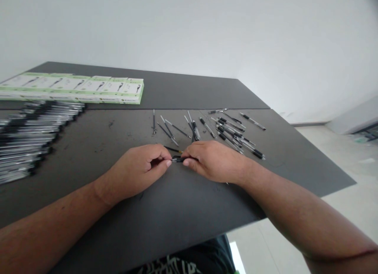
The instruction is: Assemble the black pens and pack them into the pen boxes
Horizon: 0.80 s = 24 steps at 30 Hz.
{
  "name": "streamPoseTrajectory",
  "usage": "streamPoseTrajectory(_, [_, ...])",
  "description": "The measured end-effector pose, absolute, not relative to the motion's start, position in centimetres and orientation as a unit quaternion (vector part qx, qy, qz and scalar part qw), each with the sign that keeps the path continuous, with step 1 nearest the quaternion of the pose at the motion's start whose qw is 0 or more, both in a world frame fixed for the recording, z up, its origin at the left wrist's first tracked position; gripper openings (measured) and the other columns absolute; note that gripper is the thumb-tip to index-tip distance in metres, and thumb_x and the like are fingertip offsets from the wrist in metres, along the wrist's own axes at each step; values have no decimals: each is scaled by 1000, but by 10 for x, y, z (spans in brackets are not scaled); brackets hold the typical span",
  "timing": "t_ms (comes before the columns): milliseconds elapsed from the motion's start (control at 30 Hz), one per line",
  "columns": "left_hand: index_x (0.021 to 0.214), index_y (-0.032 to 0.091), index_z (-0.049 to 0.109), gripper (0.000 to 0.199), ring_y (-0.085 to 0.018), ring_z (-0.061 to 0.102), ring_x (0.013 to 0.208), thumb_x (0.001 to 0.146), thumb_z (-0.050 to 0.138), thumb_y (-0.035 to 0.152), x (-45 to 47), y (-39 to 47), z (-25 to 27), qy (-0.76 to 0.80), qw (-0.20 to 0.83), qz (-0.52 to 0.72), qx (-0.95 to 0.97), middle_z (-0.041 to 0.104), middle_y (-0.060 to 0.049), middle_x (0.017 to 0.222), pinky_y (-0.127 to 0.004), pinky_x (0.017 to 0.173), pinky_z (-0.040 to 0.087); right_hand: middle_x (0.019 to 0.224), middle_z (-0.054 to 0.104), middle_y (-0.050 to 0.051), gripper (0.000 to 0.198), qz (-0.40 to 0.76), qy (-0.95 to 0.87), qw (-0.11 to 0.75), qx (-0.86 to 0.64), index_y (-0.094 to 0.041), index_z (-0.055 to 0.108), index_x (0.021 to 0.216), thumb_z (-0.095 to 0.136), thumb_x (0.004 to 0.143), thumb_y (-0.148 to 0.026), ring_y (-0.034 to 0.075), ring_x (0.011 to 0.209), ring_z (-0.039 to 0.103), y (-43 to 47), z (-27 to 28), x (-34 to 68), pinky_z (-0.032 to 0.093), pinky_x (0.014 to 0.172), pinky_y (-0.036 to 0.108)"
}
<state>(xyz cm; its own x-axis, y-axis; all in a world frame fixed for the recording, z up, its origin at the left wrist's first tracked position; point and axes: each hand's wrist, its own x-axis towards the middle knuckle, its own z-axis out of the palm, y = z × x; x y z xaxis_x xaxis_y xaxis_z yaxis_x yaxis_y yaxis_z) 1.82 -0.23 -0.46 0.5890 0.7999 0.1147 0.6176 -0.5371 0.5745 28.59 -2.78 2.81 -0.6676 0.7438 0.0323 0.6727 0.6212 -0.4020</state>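
Note:
Between my two hands, low over the table's front half, is a pen point(177, 159) with a clear and black body. My left hand point(144, 163) pinches its left end between thumb and forefinger. My right hand point(211, 160) closes round the other end, so most of that part is hidden. Just behind the fingers lies a thin dark refill point(173, 149) with a yellowish tip. Beyond the hands several loose refills point(168, 128) are scattered on the table. A black-gripped pen point(195, 130) points away from my right hand.
Right of centre lies a loose pile of clear pens point(233, 132) with black grips. A large bank of similar pens point(35, 136) covers the left side. Behind it stands a row of green and white boxes point(112, 100). The dark table point(141, 219) ends near my lap.

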Motion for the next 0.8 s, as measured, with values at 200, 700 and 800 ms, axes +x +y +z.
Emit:
streamPoseTrajectory(200, [93,26,77,25,-22,74,77,97,58,42,18,-3,-4,410,246,186,858,82,-2,84,-34,69,48,105,81,11,23,178,-898,90,-391,-15,77,111,59,116,-28,23,98,72,-27,28,286,49,89,35])
streamPoseTrajectory(700, [93,26,77,25,-21,73,76,98,58,42,18,-2,-4,406,246,181,861,81,-1,84,-33,69,47,104,81,9,13,187,-887,86,-413,-16,76,112,71,110,-29,22,95,70,-28,29,284,47,85,33])
streamPoseTrajectory(800, [93,26,77,25,-21,73,77,98,58,42,18,-2,-3,407,249,181,860,81,-2,84,-34,70,47,105,81,11,20,181,-895,79,-400,-16,76,111,61,115,-28,23,98,71,-28,30,284,48,88,34])
